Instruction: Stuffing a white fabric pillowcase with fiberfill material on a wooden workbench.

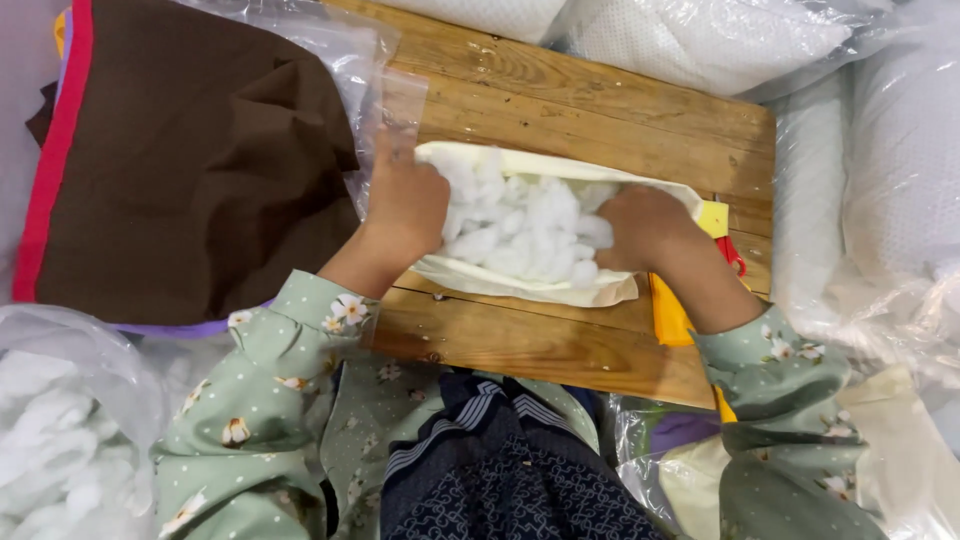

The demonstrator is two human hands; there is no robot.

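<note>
A cream fabric casing (pixel 540 288) lies open on the wooden table (pixel 560 110), filled with white fluffy stuffing (pixel 525 225). My left hand (pixel 405 205) grips the casing's left edge, fingers curled over the rim. My right hand (pixel 640 228) is pushed into the stuffing at the right side of the opening, fingers closed in the fibre. Both arms wear green floral sleeves.
A stack of brown fabric with a red edge (pixel 190 150) sits in a clear plastic bag at the left. A bag of white stuffing (pixel 55 440) lies at lower left. White pillows in plastic (pixel 880 170) stand at the right and back. A yellow item (pixel 668 315) lies under my right wrist.
</note>
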